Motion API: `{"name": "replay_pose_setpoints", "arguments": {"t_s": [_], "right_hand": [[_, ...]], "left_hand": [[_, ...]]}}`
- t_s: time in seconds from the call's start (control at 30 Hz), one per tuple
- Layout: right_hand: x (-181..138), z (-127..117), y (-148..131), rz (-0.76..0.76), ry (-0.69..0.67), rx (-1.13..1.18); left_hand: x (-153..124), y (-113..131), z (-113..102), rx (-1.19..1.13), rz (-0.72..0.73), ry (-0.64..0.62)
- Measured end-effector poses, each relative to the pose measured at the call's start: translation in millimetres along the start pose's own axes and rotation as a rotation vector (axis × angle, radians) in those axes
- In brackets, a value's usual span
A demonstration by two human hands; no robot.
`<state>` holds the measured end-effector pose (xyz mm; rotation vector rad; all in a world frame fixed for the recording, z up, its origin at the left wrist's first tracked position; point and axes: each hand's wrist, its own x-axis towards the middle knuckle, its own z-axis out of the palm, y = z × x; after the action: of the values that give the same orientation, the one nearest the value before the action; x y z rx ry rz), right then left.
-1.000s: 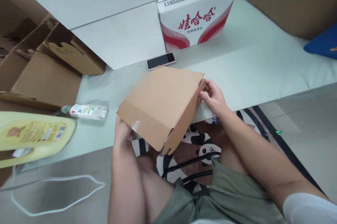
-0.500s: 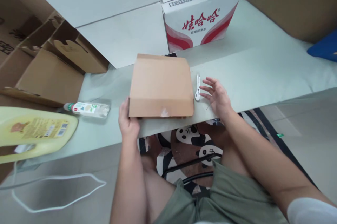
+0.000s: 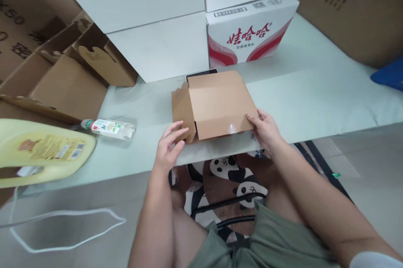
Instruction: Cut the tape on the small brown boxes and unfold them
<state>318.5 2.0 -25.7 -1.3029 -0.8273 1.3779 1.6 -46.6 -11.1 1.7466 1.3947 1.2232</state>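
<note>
A flat brown cardboard box [image 3: 220, 102] lies near the table's front edge. Its left side flap [image 3: 182, 110] is swung outward, and a bit of clear tape shines on the front edge. My right hand [image 3: 266, 131] grips the box's front right corner, thumb on top and fingers underneath. Beside the side flap, my left hand [image 3: 170, 146] is open, fingers spread, its fingertips at the flap's front end. Whether they press on it I cannot tell. Behind the box, a dark flat object with a pale rim [image 3: 201, 74] is partly covered.
White cartons [image 3: 157, 49] stand along the back, one with red lettering [image 3: 250, 35]. To the left are a divided brown carton [image 3: 69, 87], a clear bottle [image 3: 110, 128] lying down and a yellow jug [image 3: 47, 146]. A blue object [image 3: 390, 74] sits at the far right.
The box has shifted right and turned, and its left flap now sticks out. My right hand has closed on the corner; my left has let go and spread. The white utility knife is out of sight.
</note>
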Motion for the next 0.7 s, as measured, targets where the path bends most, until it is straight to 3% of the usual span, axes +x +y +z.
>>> {"name": "replay_pose_setpoints", "arguments": {"t_s": [0.13,0.23,0.37,0.5,0.57,0.63,0.7], "right_hand": [[-1.9,0.4,-5.1,-0.065,0.008,0.046],[-5.5,0.5,-7.9,-0.092,-0.032,0.077],[-8.7,-1.4,-12.2,-0.076,-0.121,0.062],[-15.8,-8.5,-24.6,0.065,-0.274,-0.090],[-25.9,-14.9,-32.7,0.138,-0.307,-0.141],[-40.7,-26.2,-39.5,0.165,-0.255,-0.135],[-58.1,-46.2,-43.9,0.143,-0.097,-0.104]], "left_hand": [[3.7,-10.7,-2.6,-0.084,-0.200,0.318],[5.6,-20.1,-5.8,-0.240,-0.436,0.415],[7.4,-18.1,-10.3,-0.461,-0.611,0.407],[9.4,-7.5,-17.2,-0.501,-0.520,0.485],[9.6,-2.5,-18.7,-0.514,-0.516,0.433],[9.3,2.2,-17.7,-0.531,-0.556,0.343],[9.5,7.2,-15.0,-0.555,-0.589,0.277]]}}
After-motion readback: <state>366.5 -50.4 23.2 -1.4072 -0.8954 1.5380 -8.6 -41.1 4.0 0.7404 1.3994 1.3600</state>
